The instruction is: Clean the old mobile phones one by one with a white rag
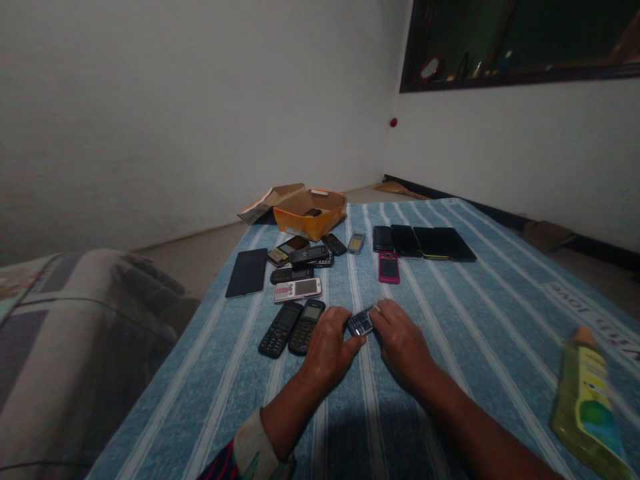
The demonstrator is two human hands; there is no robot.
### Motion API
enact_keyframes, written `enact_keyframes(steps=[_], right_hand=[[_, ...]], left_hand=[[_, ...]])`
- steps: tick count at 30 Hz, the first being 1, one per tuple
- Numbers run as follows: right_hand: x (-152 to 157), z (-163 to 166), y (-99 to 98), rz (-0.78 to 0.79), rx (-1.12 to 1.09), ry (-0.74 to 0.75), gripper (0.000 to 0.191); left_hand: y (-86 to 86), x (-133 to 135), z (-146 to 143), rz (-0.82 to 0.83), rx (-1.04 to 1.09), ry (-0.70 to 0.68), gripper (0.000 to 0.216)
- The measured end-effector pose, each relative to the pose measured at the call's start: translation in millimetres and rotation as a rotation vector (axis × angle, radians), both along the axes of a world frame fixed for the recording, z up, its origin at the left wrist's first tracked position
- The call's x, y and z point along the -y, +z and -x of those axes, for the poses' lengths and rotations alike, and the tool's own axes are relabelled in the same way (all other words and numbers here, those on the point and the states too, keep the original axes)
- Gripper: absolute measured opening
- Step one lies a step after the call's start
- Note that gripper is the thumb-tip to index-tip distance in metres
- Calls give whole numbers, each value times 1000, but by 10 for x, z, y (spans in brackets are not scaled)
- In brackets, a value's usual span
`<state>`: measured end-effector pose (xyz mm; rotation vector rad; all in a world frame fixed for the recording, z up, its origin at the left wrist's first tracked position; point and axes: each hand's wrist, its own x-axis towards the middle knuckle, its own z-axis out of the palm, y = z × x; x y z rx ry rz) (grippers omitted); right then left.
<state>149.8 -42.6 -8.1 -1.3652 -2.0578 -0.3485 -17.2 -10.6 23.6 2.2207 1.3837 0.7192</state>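
Head view, item one: your fingertips (379, 315) pinch a small keypad phone (361, 323) from both ends, left hand (329, 350) and right hand (400, 340) closed on it, low over the striped blue cloth (465, 320).

Just beside your left hand: two black keypad phones (293, 328), side by side.

Beyond them: one white phone (297, 289), a loose cluster of dark handsets (300, 257), one pink phone (389, 267).

Far edge: an open orange box (310, 217), a row of dark smartphones (425, 242).

Well apart, to your right: a green bottle (585, 400), lying flat.
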Motion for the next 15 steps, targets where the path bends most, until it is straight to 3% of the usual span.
enact_keyframes(steps=[7, 15], right_hand=[[109, 228, -56, -104, 56, 69, 29], [2, -62, 3, 24, 7, -65, 33]], left_hand=[[-57, -17, 16, -59, 29, -24, 13], [-60, -18, 2, -38, 30, 4, 25]])
